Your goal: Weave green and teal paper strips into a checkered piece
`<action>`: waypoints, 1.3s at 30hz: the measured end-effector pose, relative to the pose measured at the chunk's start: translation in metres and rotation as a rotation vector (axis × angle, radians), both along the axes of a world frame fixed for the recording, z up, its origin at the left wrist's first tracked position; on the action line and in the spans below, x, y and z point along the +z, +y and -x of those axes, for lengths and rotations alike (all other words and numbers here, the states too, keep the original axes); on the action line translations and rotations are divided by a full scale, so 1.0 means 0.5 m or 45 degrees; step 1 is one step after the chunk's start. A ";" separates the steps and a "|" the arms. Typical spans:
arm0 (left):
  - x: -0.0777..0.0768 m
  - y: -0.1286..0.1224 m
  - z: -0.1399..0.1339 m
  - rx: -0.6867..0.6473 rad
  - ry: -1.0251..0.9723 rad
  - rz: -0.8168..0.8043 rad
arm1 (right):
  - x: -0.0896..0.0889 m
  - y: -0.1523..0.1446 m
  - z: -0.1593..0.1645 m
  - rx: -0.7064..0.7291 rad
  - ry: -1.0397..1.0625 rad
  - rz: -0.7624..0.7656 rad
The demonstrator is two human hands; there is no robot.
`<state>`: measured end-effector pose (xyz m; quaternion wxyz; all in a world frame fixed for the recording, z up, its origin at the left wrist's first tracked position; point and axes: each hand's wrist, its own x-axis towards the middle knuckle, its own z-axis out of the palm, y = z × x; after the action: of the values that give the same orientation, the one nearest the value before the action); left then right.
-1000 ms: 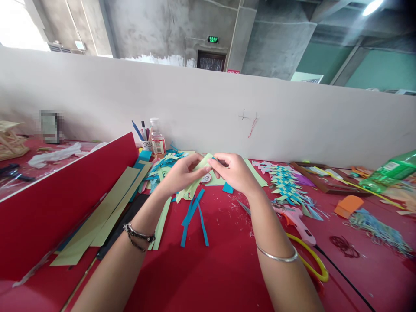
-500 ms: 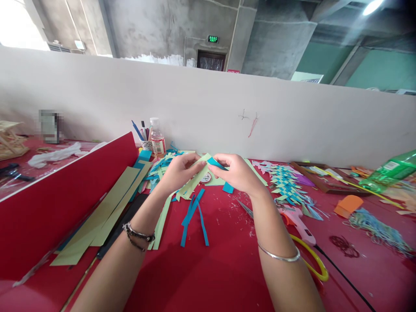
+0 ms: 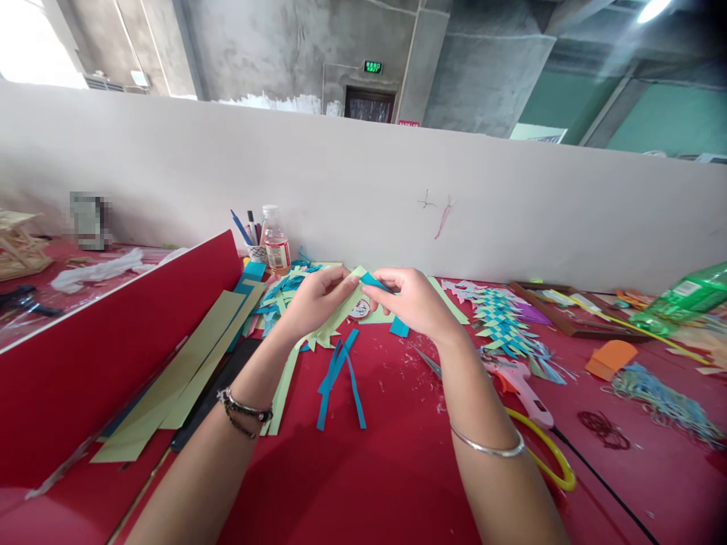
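Between my two hands, a pale green paper strip and a blue paper strip meet above the red table. My left hand (image 3: 318,299) pinches the green strip (image 3: 357,273) between thumb and fingers. My right hand (image 3: 409,297) is closed on the blue strip (image 3: 375,281), whose end overlaps the green one. Below them lie loose blue strips (image 3: 341,378) in a crossed heap and a long green strip (image 3: 284,390). Behind my left hand is a pile of woven blue and green paper (image 3: 278,295). My right fingers partly hide a small round printed piece (image 3: 360,309).
Scissors with yellow handles (image 3: 560,469) and a pink glue gun (image 3: 528,397) lie by my right forearm. A woven blue-green piece (image 3: 500,322) is farther back. Wide green strips (image 3: 187,371) lie left, beside a red divider (image 3: 141,333). A green bottle (image 3: 684,299) tilts at right.
My hands stay almost in place. The right fingers have shifted slightly on the blue strip, and less of it shows; more of the round printed piece is visible.
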<state>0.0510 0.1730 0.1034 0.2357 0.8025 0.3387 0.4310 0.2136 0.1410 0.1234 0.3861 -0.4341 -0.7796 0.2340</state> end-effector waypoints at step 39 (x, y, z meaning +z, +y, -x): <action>0.006 0.003 0.017 -0.194 -0.022 0.081 | 0.015 -0.014 -0.007 0.043 -0.111 0.072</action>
<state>0.0426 0.1744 0.1066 0.2960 0.8142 0.2881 0.4080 0.2173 0.1340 0.1308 0.3356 -0.4414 -0.7959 0.2432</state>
